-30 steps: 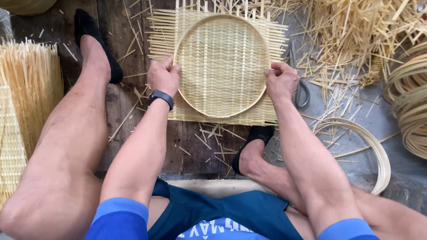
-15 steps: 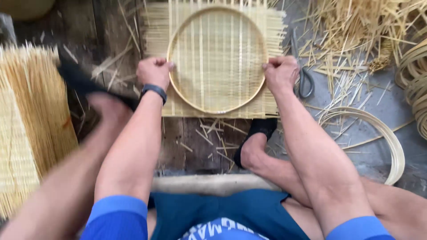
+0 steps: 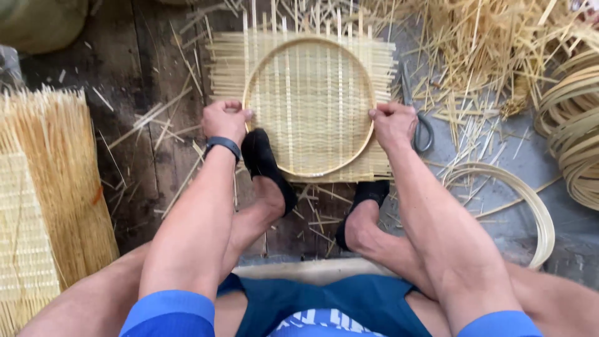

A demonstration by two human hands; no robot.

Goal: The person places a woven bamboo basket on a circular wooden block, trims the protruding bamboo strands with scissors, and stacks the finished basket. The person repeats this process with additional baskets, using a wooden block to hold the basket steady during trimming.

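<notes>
Both fists closed on the round bamboo hoop (image 3: 310, 170), left hand (image 3: 223, 120) and right hand (image 3: 392, 123) at opposite edges, pinning it against the woven mat (image 3: 228, 62) between the fingers.

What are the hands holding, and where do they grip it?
Both hands grip the round hoop on the woven mat: left hand at its left edge, right hand at its right edge.

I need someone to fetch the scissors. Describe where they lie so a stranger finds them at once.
Start at the square woven bamboo mat with the round hoop pressed on it, in the middle of the floor. Go to its right edge, just past the right hand gripping the hoop. The scissors lie there, the only dark metal thing among pale straw-coloured strips.
</notes>
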